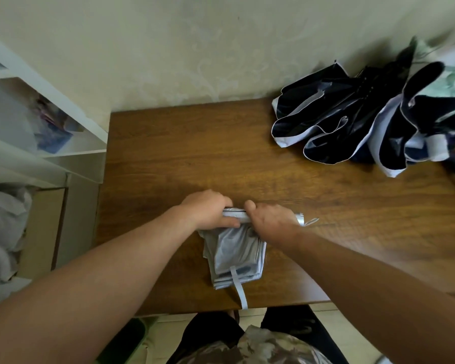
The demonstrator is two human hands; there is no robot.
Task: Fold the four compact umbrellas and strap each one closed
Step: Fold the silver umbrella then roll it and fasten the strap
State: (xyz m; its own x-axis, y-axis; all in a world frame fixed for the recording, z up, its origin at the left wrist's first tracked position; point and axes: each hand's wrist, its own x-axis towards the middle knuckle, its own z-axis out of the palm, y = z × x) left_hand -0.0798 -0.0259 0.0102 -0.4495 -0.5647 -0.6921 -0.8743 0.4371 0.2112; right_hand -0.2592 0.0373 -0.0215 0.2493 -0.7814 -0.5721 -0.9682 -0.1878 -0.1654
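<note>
Now both hands clench the silver umbrella: left hand, right hand alongside. Roll its pleats tightly toward the strap trailing below the grip.

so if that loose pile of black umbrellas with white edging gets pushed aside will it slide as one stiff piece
Probably not. The loose pile of black umbrellas with white edging lies in slack, overlapping folds, so it would likely bunch and drag on the brown wooden table. It looks unlikely to roll.

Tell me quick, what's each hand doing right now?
Left hand: closed, its grip on the silver umbrella.
Right hand: closed on the same umbrella, nearer the handle end.
</note>
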